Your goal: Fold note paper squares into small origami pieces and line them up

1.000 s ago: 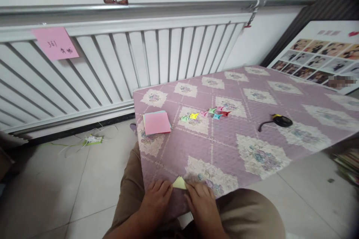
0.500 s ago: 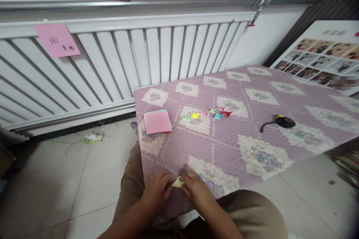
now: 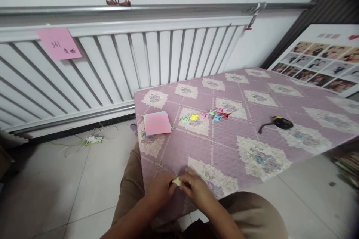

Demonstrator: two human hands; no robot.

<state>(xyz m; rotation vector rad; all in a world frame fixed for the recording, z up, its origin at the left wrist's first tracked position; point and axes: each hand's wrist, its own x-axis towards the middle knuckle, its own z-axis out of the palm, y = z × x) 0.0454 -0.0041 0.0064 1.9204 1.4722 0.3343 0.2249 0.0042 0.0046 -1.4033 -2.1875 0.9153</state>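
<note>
Between my hands, at the near edge of the table, is a small piece of folded pale yellow paper. My left hand pinches its left end, fingers closed. Its right end is gripped between the thumb and fingers of my right hand. The fingers cover both ends, so the full folded shape is hidden. Farther back, a stack of square coloured paper with a pink sheet on top lies at the table's left side. Several small folded paper pieces, among them a yellow one and a blue one, sit right of it.
A patterned purple tablecloth covers the table. A black object with a short cord or strap lies to the right. Behind stand a white radiator and a photo board. A power strip with cables rests on the floor.
My left fingers have closed in more tightly around the paper's left end, and less of the paper shows. The view has tilted slightly upward.
</note>
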